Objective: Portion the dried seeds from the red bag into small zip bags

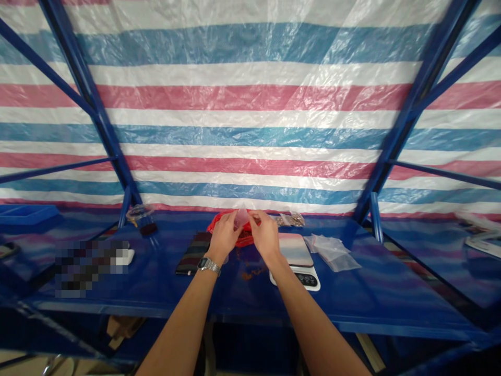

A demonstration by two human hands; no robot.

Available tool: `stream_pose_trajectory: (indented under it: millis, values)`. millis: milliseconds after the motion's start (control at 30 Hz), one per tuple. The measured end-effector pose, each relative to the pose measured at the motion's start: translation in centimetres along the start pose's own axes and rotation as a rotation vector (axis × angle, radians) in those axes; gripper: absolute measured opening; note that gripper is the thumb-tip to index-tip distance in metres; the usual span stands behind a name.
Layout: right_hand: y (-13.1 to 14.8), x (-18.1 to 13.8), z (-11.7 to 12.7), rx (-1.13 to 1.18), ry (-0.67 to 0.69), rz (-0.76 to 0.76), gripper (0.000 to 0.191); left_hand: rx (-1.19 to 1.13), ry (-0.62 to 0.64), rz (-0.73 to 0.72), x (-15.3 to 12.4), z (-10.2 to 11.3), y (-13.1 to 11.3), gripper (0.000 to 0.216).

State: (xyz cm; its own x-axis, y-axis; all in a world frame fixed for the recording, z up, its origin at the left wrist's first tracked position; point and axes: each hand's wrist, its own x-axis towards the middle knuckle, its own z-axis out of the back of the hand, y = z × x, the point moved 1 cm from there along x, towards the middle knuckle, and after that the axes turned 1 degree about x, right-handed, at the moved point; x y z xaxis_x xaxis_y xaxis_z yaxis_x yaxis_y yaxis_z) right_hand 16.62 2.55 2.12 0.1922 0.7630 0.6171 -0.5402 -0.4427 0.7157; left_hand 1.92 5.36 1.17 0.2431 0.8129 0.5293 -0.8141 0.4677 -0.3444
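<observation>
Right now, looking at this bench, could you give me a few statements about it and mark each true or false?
1. The left hand and right hand pinch one clear bag. True.
2. The watch is on the right wrist. False: the watch is on the left wrist.
3. A scale stands on the table, right of the hands. True.
4. The spare bags lie on the scale. False: the spare bags lie on the table, right of it.
</observation>
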Motion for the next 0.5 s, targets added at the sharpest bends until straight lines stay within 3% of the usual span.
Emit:
stream_pose_trajectory:
  millis: [167,367,500]
  values:
    - [-0.4,-0.1,0.6,-0.046,0.018,-0.004,0.020,0.031,-0.020,-0.049,0.3,0.4,-0.1,0.033]
    - [-2.4,0.3,1.6,0.021,0.012,-0.137,0.028,0.021,-0.097,-0.144,0.3,1.6,-0.7,0.046]
    - [-4.0,1.1,5.6,-0.078,-0.051,-0.285,0.046,-0.057,-0.202,-0.237,-0.2,2.7,-1.9,0.060]
